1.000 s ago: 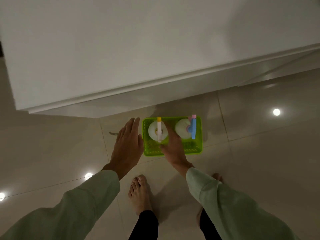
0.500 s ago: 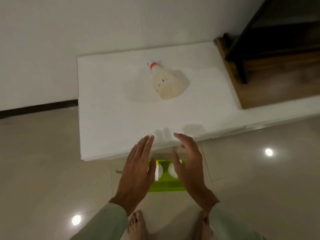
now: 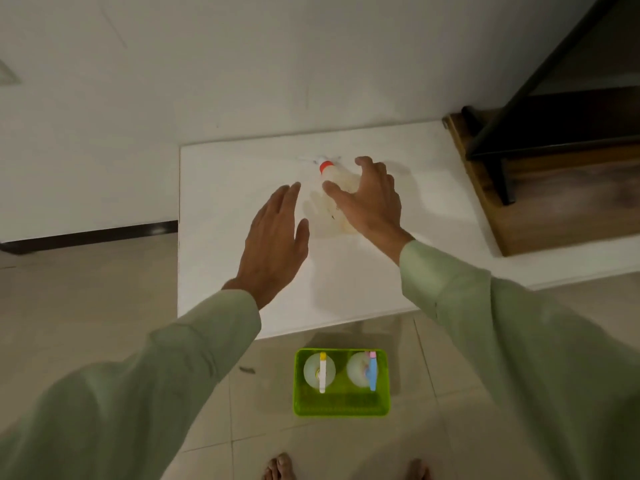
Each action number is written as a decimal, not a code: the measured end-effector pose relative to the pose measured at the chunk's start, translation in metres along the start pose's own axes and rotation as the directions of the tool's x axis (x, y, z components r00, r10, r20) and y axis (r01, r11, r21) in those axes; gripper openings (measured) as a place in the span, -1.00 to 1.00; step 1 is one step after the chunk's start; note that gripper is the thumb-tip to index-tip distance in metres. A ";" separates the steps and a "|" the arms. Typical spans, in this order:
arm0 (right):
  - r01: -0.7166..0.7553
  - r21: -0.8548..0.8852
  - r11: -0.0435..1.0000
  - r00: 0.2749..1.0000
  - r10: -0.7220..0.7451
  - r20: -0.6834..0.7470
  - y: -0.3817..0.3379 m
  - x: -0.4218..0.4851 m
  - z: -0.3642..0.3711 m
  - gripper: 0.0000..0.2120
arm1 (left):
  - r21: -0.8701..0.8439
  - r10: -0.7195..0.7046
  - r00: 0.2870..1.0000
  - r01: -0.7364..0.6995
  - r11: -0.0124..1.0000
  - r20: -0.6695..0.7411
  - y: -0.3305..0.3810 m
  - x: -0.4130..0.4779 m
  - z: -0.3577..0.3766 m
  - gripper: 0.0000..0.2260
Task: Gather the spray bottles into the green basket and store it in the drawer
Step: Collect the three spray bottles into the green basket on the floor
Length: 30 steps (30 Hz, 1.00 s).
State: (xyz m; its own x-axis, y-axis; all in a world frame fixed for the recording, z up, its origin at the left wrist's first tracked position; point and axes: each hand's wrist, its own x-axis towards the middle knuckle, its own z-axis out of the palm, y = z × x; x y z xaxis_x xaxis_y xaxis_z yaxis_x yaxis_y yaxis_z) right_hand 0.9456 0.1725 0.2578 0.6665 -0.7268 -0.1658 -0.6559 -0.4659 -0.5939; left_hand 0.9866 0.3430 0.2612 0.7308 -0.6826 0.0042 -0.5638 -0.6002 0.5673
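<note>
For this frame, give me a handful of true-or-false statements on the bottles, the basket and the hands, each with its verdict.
1. The green basket sits on the white cabinet top. False: it sits on the floor in front of the cabinet.
2. Two spray bottles stand in the basket, one yellow-topped, one blue-topped. True.
3. The red-capped bottle lies on the cabinet top. True.
4. The left hand grips that bottle. False: it is open, beside it.
5. The right hand is spread open over the red-capped bottle. True.
</note>
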 end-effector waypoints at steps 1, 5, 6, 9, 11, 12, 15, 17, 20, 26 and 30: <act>-0.063 0.007 0.998 0.997 0.062 0.051 -0.002 0.008 0.002 -0.36 | 0.006 -0.001 1.000 0.001 1.000 0.007 -0.002 0.004 0.000 -0.51; -0.271 0.125 0.954 0.951 0.245 0.189 -0.003 0.011 0.006 -0.41 | 0.018 -0.010 0.999 0.010 1.000 0.030 -0.007 0.003 0.002 -0.50; -0.313 0.165 0.935 0.935 0.273 0.227 -0.001 0.007 0.007 -0.35 | 0.018 -0.015 0.999 0.014 1.000 0.037 -0.008 -0.001 0.002 -0.50; -0.420 0.203 0.884 0.868 0.327 0.374 0.005 -0.012 0.008 -0.23 | 0.008 -0.029 0.998 0.029 1.000 0.057 -0.011 -0.019 0.006 -0.50; -0.477 0.190 0.858 0.823 0.360 0.440 0.013 -0.026 0.009 -0.21 | 0.009 -0.041 0.996 0.041 0.999 0.074 -0.011 -0.033 0.010 -0.50; -0.504 0.193 0.842 0.799 0.370 0.474 0.018 -0.035 0.010 -0.21 | 0.007 -0.047 0.996 0.046 0.999 0.080 -0.011 -0.040 0.011 -0.50; -0.569 0.243 0.785 0.743 0.365 0.561 0.031 -0.063 0.010 -0.25 | -0.010 -0.057 0.994 0.058 0.998 0.094 -0.007 -0.062 0.015 -0.50; -0.581 0.295 0.758 0.744 0.348 0.570 0.040 -0.084 0.007 -0.25 | -0.028 -0.063 0.993 0.066 0.997 0.101 -0.003 -0.078 0.019 -0.50; -0.589 0.405 0.699 0.758 0.305 0.576 0.050 -0.112 -0.001 -0.30 | -0.048 -0.068 0.992 0.074 0.996 0.108 0.004 -0.100 0.023 -0.50; -0.547 0.562 0.621 0.815 0.242 0.526 0.084 -0.175 -0.014 -0.40 | -0.083 -0.097 0.985 0.110 0.991 0.140 0.015 -0.148 0.034 -0.50; -0.538 0.582 0.610 0.838 0.309 0.451 0.123 -0.216 -0.003 -0.67 | -0.083 -0.111 0.976 0.128 0.988 0.188 0.014 -0.178 0.047 -0.51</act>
State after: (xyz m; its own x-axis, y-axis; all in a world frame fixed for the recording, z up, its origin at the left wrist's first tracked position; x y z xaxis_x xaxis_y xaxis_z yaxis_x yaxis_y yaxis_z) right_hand 0.7200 0.2707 0.2229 0.5154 -0.5253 -0.6770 -0.5525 0.4002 -0.7312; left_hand 0.8305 0.4369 0.2297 0.7034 -0.6781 -0.2133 -0.4316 -0.6458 0.6298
